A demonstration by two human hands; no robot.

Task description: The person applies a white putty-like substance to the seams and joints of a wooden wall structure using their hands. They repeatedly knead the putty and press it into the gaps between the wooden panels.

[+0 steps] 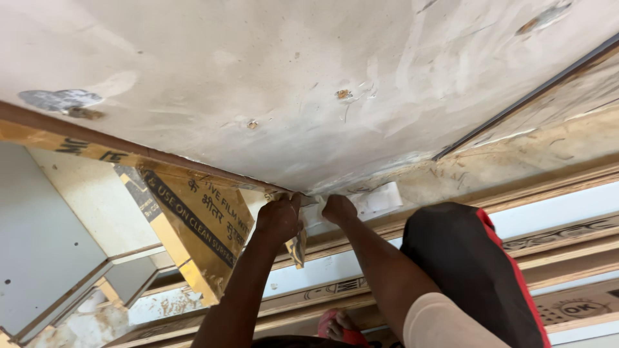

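A golden protective film (193, 222) with dark printed stripes is peeled partly away from the near edge of a large pale board (290, 84), folding down below that edge. The left hand (278, 218) is closed around a crumpled strip of the film right at the board's edge; the right hand (338, 207), just beside it, is curled into a fist at the same edge — what it grips I cannot tell. Below the board's edge lie stacked wooden panels (567, 258) and the person's black shorts with a red stripe (471, 270).
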